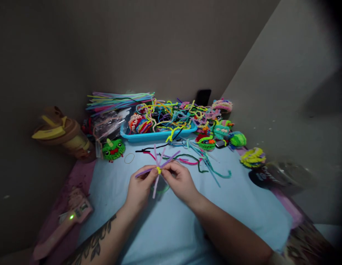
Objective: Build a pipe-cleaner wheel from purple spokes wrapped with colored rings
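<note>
Between my two hands is a star-shaped bundle of purple and lilac pipe cleaners (156, 186) with a small yellow pipe cleaner (159, 170) wound at its middle. My left hand (142, 181) pinches the bundle from the left, thumb and fingers closed near the yellow centre. From the other side my right hand (180, 180) also pinches close to the yellow centre, its fingertips partly hidden. Purple legs stick out above, below and to both sides. Behind the lower leg a blurred green loop (161, 189) shows near the cloth.
A blue tray (157, 137) heaped with loose pipe cleaners stands at the back. A green pipe-cleaner figure (113, 149) and a rubber band (129, 158) lie left. Teal pipe cleaners (211, 165) lie to the right. A brown cup (68, 136) and a pink glue gun (68, 226) are farther left.
</note>
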A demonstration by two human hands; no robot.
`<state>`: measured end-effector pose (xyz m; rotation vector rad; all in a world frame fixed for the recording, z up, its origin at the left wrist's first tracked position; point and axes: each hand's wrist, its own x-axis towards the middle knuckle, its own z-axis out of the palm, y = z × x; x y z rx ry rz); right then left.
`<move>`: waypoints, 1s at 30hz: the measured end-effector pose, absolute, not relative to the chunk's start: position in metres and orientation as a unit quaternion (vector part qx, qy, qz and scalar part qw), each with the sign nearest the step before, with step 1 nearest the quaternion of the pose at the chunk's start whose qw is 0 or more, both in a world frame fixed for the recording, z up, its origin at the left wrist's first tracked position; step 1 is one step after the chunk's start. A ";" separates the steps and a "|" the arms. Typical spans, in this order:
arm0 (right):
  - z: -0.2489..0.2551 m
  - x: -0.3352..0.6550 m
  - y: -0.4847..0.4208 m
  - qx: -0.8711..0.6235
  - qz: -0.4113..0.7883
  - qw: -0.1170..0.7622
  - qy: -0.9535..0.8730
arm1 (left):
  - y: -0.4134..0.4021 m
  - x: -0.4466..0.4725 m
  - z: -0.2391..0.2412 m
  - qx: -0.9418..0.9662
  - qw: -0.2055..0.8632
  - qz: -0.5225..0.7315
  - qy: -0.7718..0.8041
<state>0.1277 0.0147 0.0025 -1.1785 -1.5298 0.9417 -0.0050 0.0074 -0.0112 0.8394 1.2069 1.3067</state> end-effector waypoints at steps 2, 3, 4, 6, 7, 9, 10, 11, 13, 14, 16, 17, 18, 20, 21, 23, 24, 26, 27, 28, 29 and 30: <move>0.003 0.127 0.014 -0.481 0.364 0.478 -0.638 | 0.007 -0.006 -0.011 0.376 0.548 0.547 0.508; 0.003 0.127 0.013 -0.481 0.355 0.479 -0.643 | 0.007 -0.006 -0.010 0.387 0.543 0.544 0.510; 0.003 0.126 0.012 -0.481 0.348 0.479 -0.647 | 0.007 -0.007 -0.009 0.396 0.537 0.540 0.513; 0.003 0.124 0.011 -0.484 0.340 0.475 -0.652 | 0.007 -0.007 -0.006 0.407 0.521 0.539 0.522; 0.003 0.124 0.011 -0.485 0.340 0.474 -0.652 | 0.008 -0.007 -0.005 0.410 0.514 0.540 0.526; 0.003 0.123 0.012 -0.487 0.350 0.472 -0.646 | 0.008 -0.008 -0.004 0.408 0.508 0.543 0.530; 0.003 0.123 0.012 -0.490 0.355 0.472 -0.641 | 0.008 -0.008 -0.003 0.402 0.510 0.546 0.530; 0.003 0.123 0.013 -0.492 0.359 0.471 -0.638 | 0.008 -0.008 -0.003 0.397 0.514 0.546 0.529; 0.003 0.124 0.013 -0.495 0.356 0.466 -0.641 | 0.008 -0.008 -0.003 0.390 0.528 0.541 0.526; 0.003 0.125 0.012 -0.494 0.349 0.463 -0.648 | 0.008 -0.008 -0.003 0.389 0.535 0.537 0.524; 0.003 0.127 0.011 -0.482 0.321 0.458 -0.674 | 0.009 -0.008 -0.003 0.389 0.544 0.529 0.521; 0.002 0.129 0.010 -0.470 0.300 0.457 -0.692 | 0.009 -0.008 -0.003 0.387 0.546 0.528 0.523; 0.001 0.130 0.010 -0.456 0.273 0.459 -0.712 | 0.010 -0.009 -0.003 0.384 0.547 0.527 0.524; -0.002 0.133 0.009 -0.425 0.204 0.466 -0.749 | 0.010 -0.008 -0.004 0.374 0.548 0.529 0.530; -0.004 0.135 0.008 -0.415 0.163 0.470 -0.762 | 0.010 -0.008 -0.003 0.368 0.549 0.529 0.533; -0.006 0.138 0.008 -0.412 0.084 0.476 -0.773 | 0.010 -0.007 -0.002 0.365 0.560 0.518 0.533; -0.006 0.139 0.008 -0.413 0.052 0.475 -0.775 | 0.010 -0.007 0.000 0.370 0.569 0.508 0.530; -0.005 0.141 0.008 -0.410 0.013 0.467 -0.783 | 0.010 -0.006 0.002 0.387 0.587 0.490 0.516; -0.004 0.142 0.009 -0.406 0.004 0.459 -0.790 | 0.010 -0.005 0.003 0.393 0.594 0.485 0.508; -0.003 0.142 0.009 -0.403 0.000 0.452 -0.796 | 0.010 -0.005 0.004 0.393 0.601 0.483 0.500; -0.002 0.142 0.009 -0.401 -0.002 0.447 -0.800 | 0.010 -0.005 0.004 0.389 0.610 0.484 0.493; -0.002 0.142 0.010 -0.402 -0.003 0.446 -0.800 | 0.009 -0.005 0.003 0.385 0.619 0.482 0.486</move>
